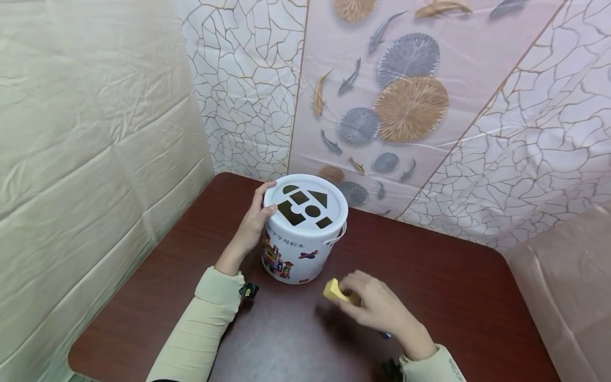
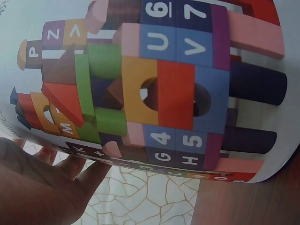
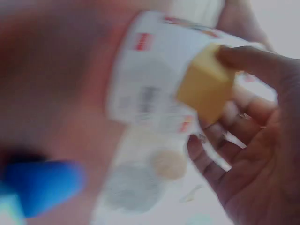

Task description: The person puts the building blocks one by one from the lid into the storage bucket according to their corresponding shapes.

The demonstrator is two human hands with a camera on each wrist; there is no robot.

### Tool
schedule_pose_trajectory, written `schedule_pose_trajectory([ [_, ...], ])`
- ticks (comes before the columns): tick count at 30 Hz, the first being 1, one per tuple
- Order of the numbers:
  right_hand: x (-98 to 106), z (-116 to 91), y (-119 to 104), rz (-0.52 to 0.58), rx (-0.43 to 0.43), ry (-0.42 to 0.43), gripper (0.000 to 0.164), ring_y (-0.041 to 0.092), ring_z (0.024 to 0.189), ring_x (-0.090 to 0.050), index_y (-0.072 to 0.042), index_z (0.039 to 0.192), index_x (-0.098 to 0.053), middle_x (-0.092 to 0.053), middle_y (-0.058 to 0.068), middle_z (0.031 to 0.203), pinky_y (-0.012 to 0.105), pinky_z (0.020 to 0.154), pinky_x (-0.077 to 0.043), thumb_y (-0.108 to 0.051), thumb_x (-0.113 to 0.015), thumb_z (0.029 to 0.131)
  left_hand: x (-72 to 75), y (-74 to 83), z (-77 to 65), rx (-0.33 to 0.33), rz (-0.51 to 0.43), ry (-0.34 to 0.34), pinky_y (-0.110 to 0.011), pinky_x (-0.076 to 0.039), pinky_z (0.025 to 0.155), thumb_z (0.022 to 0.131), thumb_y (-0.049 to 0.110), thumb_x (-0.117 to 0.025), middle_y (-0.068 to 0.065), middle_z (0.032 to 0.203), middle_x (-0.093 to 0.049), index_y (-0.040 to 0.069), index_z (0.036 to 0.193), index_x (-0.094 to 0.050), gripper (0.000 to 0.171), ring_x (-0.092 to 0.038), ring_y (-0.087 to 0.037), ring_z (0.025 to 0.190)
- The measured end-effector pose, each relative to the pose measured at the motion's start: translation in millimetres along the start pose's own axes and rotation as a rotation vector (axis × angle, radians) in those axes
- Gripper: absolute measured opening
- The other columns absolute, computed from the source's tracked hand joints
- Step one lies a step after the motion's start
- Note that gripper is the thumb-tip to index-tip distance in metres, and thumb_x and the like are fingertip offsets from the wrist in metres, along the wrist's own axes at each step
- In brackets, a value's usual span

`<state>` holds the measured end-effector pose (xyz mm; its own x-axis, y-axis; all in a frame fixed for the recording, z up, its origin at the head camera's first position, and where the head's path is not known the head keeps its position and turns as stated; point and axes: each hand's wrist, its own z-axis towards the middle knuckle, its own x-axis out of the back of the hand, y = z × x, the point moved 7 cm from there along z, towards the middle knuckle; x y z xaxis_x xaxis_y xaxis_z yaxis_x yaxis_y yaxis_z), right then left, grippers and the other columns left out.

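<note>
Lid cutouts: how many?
6, all in the lid: half-round upper left, square beside it, triangle upper right, circle near centre, notched one lower left, rectangle lower right. None looks hidden.

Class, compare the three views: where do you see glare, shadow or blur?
Head view: pale glare on the table, a dark shadow below the right hand and yellow block; left wrist view: bucket printing mostly readable, left hand in shade; right wrist view: heavy blur, bucket lettering unreadable, a blue object smeared.

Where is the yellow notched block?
In the head view, the yellow notched block is in the right hand, over the brown table, to the lower right of the white bucket.
</note>
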<state>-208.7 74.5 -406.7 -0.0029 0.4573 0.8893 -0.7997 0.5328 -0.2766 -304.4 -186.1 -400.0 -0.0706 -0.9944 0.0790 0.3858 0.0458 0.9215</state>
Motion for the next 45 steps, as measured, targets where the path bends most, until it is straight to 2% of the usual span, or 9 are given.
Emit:
schedule_pose_trajectory([
  [4,49.2,43.8,-33.2,0.232,0.191,0.219,0.014,0.006,0.074,-0.053,-0.020,0.088,-0.064,-0.057,-0.009,0.082,0.012,0.063,-0.043,-0.015,-0.076,0.081,1.1,19.8,-5.2,0.006,0.004,-0.003,-0.051,-0.031,0.107,0.092,0.026,-0.044,-0.013,0.153,-0.029,0.019,0.151,-0.021,0.064,-0.039,-0.029,0.130],
  [8,88.1,102.0,-45.9,0.269,0.246,0.417,0.013,0.008,0.071,-0.053,-0.015,0.082,-0.064,-0.058,-0.005,0.078,0.018,0.063,-0.044,-0.018,-0.077,0.081,1.9,32.1,-7.7,0.010,0.012,-0.006,-0.050,-0.031,0.107,0.092,0.024,-0.043,-0.017,0.152,-0.028,0.013,0.151,-0.020,0.064,-0.038,-0.031,0.129],
  [10,88.5,133.4,-40.0,0.258,0.175,0.419,0.016,0.007,0.071,-0.055,-0.015,0.081,-0.064,-0.060,-0.006,0.078,0.019,0.064,-0.046,-0.025,-0.075,0.083,1.5,32.4,-7.7,0.012,0.009,-0.008,-0.050,-0.031,0.106,0.093,0.024,-0.043,-0.018,0.151,-0.028,0.013,0.151,-0.019,0.064,-0.039,-0.033,0.129],
  [14,55.6,175.4,-21.5,0.186,0.004,0.228,0.021,0.004,0.066,-0.052,-0.016,0.079,-0.062,-0.060,-0.006,0.072,0.020,0.063,-0.044,-0.034,-0.071,0.086,-3.7,31.5,-8.8,0.028,0.007,-0.030,-0.050,-0.031,0.107,0.093,0.026,-0.042,-0.017,0.153,-0.026,0.014,0.152,-0.017,0.065,-0.038,-0.033,0.130],
  [18,34.6,177.4,-15.2,0.105,-0.031,0.157,0.028,0.006,0.060,-0.042,-0.018,0.070,-0.056,-0.050,-0.007,0.063,0.022,0.058,-0.035,-0.035,-0.073,0.084,-8.2,29.2,-10.9,0.049,0.020,-0.047,-0.050,-0.030,0.109,0.093,0.028,-0.042,-0.016,0.155,-0.023,0.015,0.152,-0.016,0.066,-0.037,-0.031,0.132],
  [23,34.4,176.2,-19.0,0.117,0.020,0.200,0.020,0.004,0.067,-0.051,-0.021,0.074,-0.062,-0.060,-0.008,0.072,0.021,0.063,-0.043,-0.035,-0.071,0.085,-4.2,19.7,-8.2,0.048,0.016,-0.028,-0.052,-0.031,0.108,0.092,0.026,-0.043,-0.016,0.154,-0.025,0.017,0.152,-0.017,0.066,-0.038,-0.031,0.132],
  [30,35.1,178.4,-18.4,0.098,0.028,0.167,0.015,0.006,0.070,-0.053,-0.021,0.074,-0.063,-0.062,-0.007,0.075,0.023,0.065,-0.044,-0.031,-0.067,0.085,-0.1,-3.8,0.5,0.037,0.028,-0.010,-0.052,-0.031,0.107,0.093,0.034,-0.043,-0.009,0.154,-0.027,0.031,0.151,-0.019,0.063,-0.039,-0.029,0.131],
  [38,36.1,178.0,-12.0,0.187,-0.042,0.173,0.013,0.006,0.072,-0.057,-0.021,0.081,-0.069,-0.067,-0.007,0.081,0.023,0.066,-0.047,-0.033,-0.069,0.086,0.9,-5.1,1.1,0.011,0.048,-0.004,-0.056,-0.030,0.109,0.092,0.040,-0.044,-0.003,0.154,-0.028,0.039,0.148,-0.021,0.060,-0.038,-0.026,0.134],
  [45,34.5,178.3,-13.6,0.180,-0.026,0.152,0.018,0.005,0.061,-0.051,-0.022,0.073,-0.066,-0.062,-0.009,0.069,0.022,0.059,-0.043,-0.036,-0.072,0.084,0.2,-6.4,0.5,0.019,0.039,-0.009,-0.055,-0.031,0.108,0.092,0.041,-0.044,-0.002,0.155,-0.027,0.039,0.148,-0.021,0.061,-0.039,-0.026,0.133],
])
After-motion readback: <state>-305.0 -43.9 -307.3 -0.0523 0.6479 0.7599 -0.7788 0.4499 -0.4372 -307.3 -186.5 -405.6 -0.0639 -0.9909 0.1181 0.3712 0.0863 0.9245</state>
